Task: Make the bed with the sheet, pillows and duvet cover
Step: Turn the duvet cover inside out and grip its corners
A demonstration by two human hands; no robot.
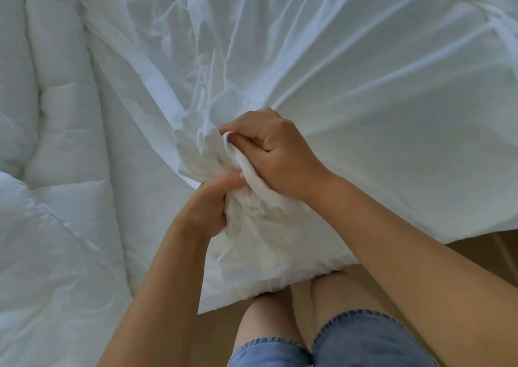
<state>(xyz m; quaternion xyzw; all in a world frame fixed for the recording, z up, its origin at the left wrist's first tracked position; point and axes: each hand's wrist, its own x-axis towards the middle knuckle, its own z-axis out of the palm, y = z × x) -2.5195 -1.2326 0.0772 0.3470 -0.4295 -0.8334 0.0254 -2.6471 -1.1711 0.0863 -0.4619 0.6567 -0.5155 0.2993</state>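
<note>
1. White thin woven cloth, the duvet cover (364,86), fills the far and right of the scene. It is matte and slightly see-through, with sharp creases fanning out from one gathered point near centre.
2. A flat stitched hem band runs down its left edge toward that gathered point.
3. The cover's near end hangs off the bed edge as a bulky rounded corner. It looks padded; cannot tell what is inside.
4. The duvet (61,142) lies left of the cover. It is white and thick, quilted into puffy stitched panels, with a soft sheen, and rumpled in long rolls. The cover's left edge lies over it.
5. Right hand (274,153): on the far right side of the bunch, back of hand up, fingers curled in. Thumb and forefinger pinch a small white fold at the top.
6. Left hand (213,204): on the near left side, just below the right hand. Its fingers are wrapped round the gathered cloth, with the thumb laid across the top pointing right. The hands are close, with cloth between them.
7. Both forearms are bare and converge on the bunch from the near edge. The right one crosses over the hanging cover.
8. Near bottom: blue denim shorts (364,338), with bare knees (336,291) just beside the hanging corner. A smooth tan floor (476,243) shows at near right.
</note>
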